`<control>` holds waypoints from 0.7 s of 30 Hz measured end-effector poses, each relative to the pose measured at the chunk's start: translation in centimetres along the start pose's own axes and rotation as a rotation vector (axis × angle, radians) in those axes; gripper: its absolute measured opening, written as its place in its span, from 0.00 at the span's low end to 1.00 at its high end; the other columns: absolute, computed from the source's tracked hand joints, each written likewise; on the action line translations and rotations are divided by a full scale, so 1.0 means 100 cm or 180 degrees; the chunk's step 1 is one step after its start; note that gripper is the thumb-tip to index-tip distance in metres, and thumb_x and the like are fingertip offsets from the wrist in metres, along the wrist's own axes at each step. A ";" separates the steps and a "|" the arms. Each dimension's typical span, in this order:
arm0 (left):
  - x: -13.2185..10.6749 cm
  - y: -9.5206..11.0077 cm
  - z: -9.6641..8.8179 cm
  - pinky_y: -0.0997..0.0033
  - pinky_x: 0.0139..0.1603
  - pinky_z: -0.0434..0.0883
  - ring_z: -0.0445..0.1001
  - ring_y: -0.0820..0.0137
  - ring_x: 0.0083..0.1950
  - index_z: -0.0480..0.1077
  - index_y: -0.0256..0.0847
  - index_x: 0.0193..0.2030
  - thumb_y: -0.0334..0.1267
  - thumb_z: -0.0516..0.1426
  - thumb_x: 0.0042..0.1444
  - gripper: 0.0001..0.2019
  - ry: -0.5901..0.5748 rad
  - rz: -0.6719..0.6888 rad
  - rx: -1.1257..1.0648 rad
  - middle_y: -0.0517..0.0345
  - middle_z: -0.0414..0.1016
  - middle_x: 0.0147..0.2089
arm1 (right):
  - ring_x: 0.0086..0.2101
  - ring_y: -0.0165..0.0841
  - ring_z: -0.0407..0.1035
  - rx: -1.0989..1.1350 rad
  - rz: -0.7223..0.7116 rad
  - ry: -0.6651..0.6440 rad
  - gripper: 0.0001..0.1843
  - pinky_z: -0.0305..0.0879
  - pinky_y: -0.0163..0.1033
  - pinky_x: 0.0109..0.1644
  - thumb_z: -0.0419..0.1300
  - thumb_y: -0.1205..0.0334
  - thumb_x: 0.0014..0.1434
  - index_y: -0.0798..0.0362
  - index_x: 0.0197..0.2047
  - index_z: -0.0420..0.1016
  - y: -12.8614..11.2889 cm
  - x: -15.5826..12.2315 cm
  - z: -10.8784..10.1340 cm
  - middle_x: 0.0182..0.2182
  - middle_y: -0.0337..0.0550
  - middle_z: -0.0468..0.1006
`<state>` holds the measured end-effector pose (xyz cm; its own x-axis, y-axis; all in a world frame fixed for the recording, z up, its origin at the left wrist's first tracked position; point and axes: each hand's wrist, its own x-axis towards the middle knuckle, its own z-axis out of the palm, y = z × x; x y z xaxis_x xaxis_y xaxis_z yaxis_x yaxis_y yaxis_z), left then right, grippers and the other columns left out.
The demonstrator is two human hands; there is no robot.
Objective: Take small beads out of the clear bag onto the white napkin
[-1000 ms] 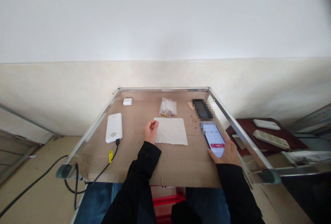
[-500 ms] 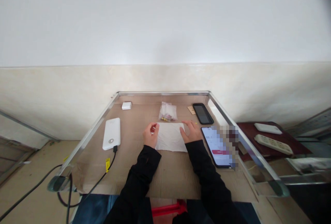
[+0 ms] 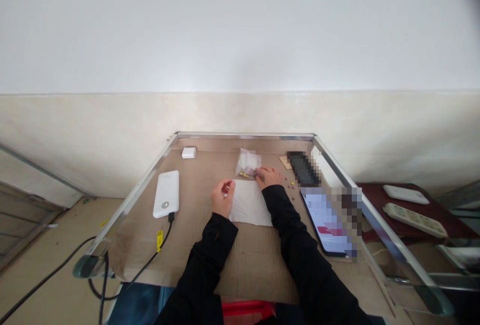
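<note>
My left hand (image 3: 223,197) is curled at the left edge of a white tissue-like sheet (image 3: 249,207), its thumb and fingers closed around something small I cannot make out. A clear plastic bag (image 3: 248,162) with small yellow and dark pieces lies just beyond the sheet. At the bag's lower right corner, my right hand (image 3: 269,177) reaches with its fingers apart and touching or just over the bag. Several small brown and yellow pieces (image 3: 292,183) lie loose on the cardboard to the right of that hand.
A white power bank (image 3: 166,194) with a black cable lies at left, below a small white box (image 3: 188,152). On the right are a phone (image 3: 318,220) with a lit screen and a dark phone-shaped object (image 3: 303,167). A metal rail (image 3: 243,135) frames the cardboard-covered table.
My right hand has moved up and left from the sheet's right edge to the bag, uncovering the loose pieces. My left hand stays by the sheet. The view has shifted slightly.
</note>
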<state>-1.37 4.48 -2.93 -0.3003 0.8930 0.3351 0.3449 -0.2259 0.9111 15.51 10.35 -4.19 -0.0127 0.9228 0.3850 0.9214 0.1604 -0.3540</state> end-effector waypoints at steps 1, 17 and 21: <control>0.000 0.000 0.000 0.75 0.29 0.63 0.64 0.75 0.26 0.68 0.37 0.32 0.45 0.52 0.50 0.12 0.0000 -0.0017 -0.0010 0.59 0.68 0.26 | 0.41 0.40 0.60 0.0011 -0.0024 0.0011 0.12 0.54 0.43 0.41 0.55 0.61 0.50 0.47 0.37 0.75 0.001 0.000 0.000 0.39 0.43 0.74; 0.013 -0.002 0.005 0.76 0.29 0.63 0.64 0.75 0.26 0.68 0.37 0.31 0.45 0.53 0.49 0.12 -0.0190 0.0093 0.0005 0.59 0.68 0.26 | 0.33 0.34 0.64 0.0470 -0.0317 0.0273 0.07 0.57 0.39 0.41 0.57 0.60 0.49 0.52 0.27 0.75 0.003 0.003 -0.003 0.29 0.42 0.75; 0.017 -0.005 0.007 0.76 0.29 0.63 0.64 0.76 0.25 0.68 0.38 0.32 0.44 0.53 0.50 0.11 -0.0211 0.0199 0.0091 0.59 0.69 0.26 | 0.34 0.34 0.64 0.0720 -0.0403 0.0715 0.08 0.59 0.40 0.42 0.55 0.61 0.51 0.52 0.29 0.75 -0.006 -0.002 -0.018 0.32 0.43 0.75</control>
<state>-1.47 6.41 -2.97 -0.2182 0.9015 0.3737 0.3868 -0.2717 0.8812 15.68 9.47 -2.52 -0.0124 0.7945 0.6071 0.8082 0.3654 -0.4618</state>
